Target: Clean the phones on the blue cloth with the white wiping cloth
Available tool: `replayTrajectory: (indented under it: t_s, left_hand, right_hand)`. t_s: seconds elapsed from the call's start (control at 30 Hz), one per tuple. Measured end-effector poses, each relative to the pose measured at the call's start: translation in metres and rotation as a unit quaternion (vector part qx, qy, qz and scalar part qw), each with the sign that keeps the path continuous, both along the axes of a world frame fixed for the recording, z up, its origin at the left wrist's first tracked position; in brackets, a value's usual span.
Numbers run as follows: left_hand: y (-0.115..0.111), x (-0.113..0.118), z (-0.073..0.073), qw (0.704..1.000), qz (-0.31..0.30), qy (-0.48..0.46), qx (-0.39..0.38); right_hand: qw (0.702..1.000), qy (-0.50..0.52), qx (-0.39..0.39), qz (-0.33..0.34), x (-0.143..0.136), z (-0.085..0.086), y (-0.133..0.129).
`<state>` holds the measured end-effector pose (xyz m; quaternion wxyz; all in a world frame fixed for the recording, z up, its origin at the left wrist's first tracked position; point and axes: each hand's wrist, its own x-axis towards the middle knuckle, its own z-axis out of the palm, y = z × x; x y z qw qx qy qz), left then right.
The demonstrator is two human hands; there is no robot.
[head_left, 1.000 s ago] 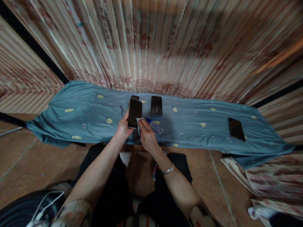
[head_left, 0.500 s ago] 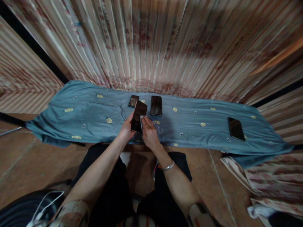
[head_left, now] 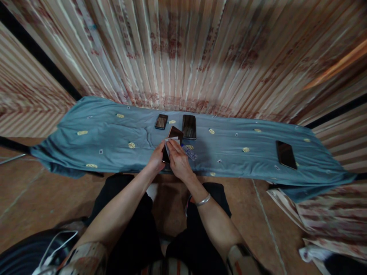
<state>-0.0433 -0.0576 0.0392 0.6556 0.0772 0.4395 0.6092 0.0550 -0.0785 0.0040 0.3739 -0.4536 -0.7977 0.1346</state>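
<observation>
My left hand (head_left: 156, 159) is closed round the lower left edge of a dark smartphone (head_left: 175, 133), held tilted above the cloth. My right hand (head_left: 178, 158) presses a white wipe (head_left: 172, 139) against the phone's screen, the fingers bent over it and hiding much of the screen. Just behind the held phone lies a larger dark phone (head_left: 189, 127), and to its left a smaller dark phone (head_left: 161, 122). A clear plastic item with a blue part (head_left: 190, 153) rests right of my right hand; its kind I cannot make out.
A blue patterned cloth (head_left: 229, 149) covers the long narrow table. Another dark phone (head_left: 286, 154) lies toward its right end. Striped curtains (head_left: 172, 57) hang close behind. Below left are a black round object (head_left: 25, 250) and a white cable (head_left: 57, 242).
My right hand and the wipe have moved up and slightly left across the phone's screen. The held phone has come a little lower and right, uncovering the small phone behind it.
</observation>
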Motion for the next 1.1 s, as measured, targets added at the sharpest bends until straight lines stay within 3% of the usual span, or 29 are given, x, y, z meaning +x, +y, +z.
replayTrajectory:
  t_s: [0.47,0.8,1.1]
  left_hand:
    - [0.005,-0.012,0.01,0.998,-0.027,-0.041,0.05]
    - [0.016,-0.026,0.001,0.998,0.005,-0.042,0.04]
    - [0.019,-0.03,0.009,0.997,0.025,-0.046,0.056]
  right_hand:
    - [0.996,0.022,-0.013,-0.08,0.01,-0.01,0.004]
    - [0.999,0.025,-0.02,-0.028,0.002,-0.012,-0.008]
    - [0.999,0.035,-0.017,-0.002,-0.003,-0.01,-0.018]
